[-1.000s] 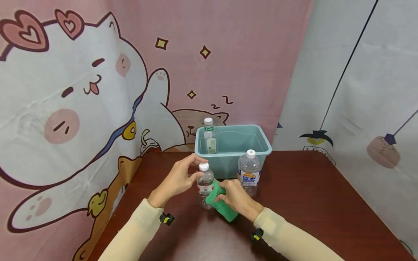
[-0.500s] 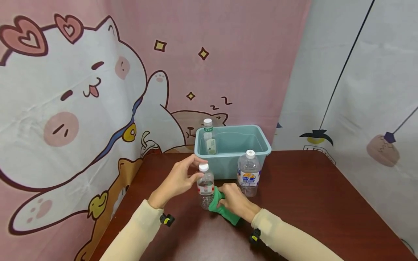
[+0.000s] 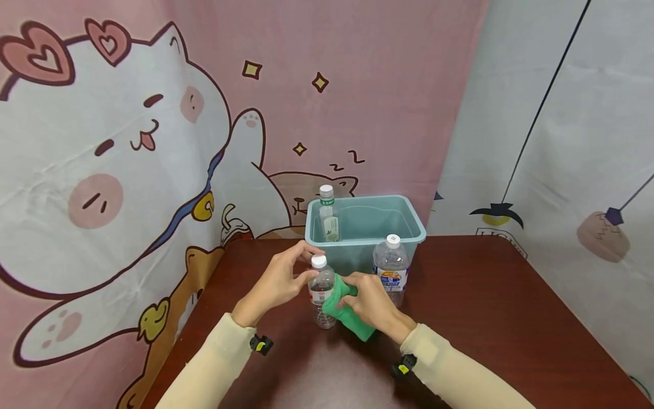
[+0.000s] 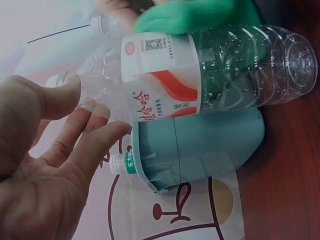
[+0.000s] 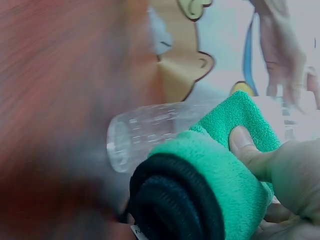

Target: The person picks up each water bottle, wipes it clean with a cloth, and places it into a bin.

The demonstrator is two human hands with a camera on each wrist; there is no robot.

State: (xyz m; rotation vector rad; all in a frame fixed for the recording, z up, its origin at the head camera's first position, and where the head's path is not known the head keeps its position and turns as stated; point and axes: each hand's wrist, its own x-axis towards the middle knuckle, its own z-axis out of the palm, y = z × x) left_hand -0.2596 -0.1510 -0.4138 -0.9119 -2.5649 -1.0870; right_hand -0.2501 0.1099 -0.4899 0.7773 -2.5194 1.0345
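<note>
A clear plastic bottle with a white cap and a red-and-white label stands upright on the table. My left hand pinches it at the neck, just under the cap, between thumb and fingertips; the left wrist view shows this grip on the bottle up close. My right hand grips a green cloth and presses it to the bottle's right side, over part of the label. In the right wrist view the thumb lies on top of the folded cloth, whose dark end faces the camera.
Behind stands a light blue bin, with a smaller bottle with a green-and-white label upright in its left end. A larger clear bottle with a blue-and-orange label stands in front of the bin, just beyond my right hand. A printed curtain hangs behind the table.
My right hand and the green cloth slid down the bottle's side, then came back up to the label. The left hand and the bottle have stayed in place.
</note>
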